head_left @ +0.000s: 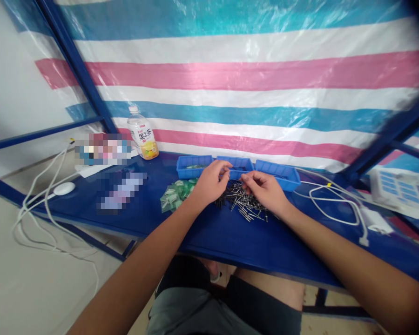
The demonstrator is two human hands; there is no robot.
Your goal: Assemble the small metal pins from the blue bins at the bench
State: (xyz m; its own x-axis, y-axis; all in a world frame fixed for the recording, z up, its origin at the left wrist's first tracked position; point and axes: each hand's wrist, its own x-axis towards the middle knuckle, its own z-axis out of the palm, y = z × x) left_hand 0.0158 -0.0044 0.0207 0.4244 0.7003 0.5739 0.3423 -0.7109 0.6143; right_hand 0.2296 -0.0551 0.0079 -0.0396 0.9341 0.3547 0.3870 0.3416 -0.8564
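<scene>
My left hand is over the near side of the middle blue bin, its fingers curled together. What it holds, if anything, is too small to make out. My right hand hovers above the pile of thin metal pins, which look like blind rivets, with thumb and fingertips pinched. Anything between those fingertips cannot be made out. Beside my left wrist lie green plastic bags with small pale pieces in or on them. My left hand partly hides the bags and the middle bin.
A left blue bin and a right blue bin flank the middle one. A drink bottle stands at the back left. White cables and a charger lie on the right of the blue table. A striped sheet hangs behind.
</scene>
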